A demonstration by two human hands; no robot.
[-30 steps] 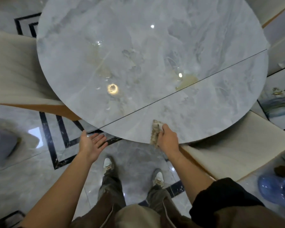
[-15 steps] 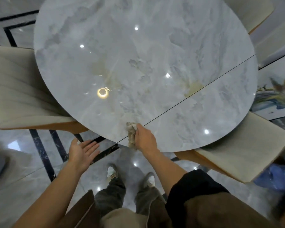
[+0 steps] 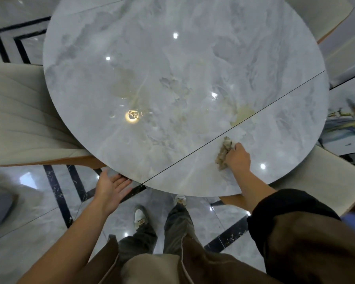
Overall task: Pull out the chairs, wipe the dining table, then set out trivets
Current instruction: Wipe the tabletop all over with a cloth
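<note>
A round grey marble dining table point(image 3: 172, 68) with a dark seam fills the upper view. My right hand point(image 3: 237, 158) grips a crumpled beige cloth point(image 3: 223, 153) and presses it on the tabletop just below the seam, near the front right. My left hand point(image 3: 111, 188) is held flat, palm up, at the table's near edge, fingers straight and holding nothing. A yellowish stain point(image 3: 242, 115) lies by the seam above the cloth. No trivets are in view.
A cream chair point(image 3: 23, 119) stands at the table's left, another cream chair point(image 3: 320, 181) at the lower right, and a third chair point(image 3: 320, 15) at the top right. My feet point(image 3: 139, 217) stand on glossy marble floor with black inlay lines.
My right hand has slid the cloth to the right and further onto the table, away from the near edge. My left hand stays palm up by the edge.
</note>
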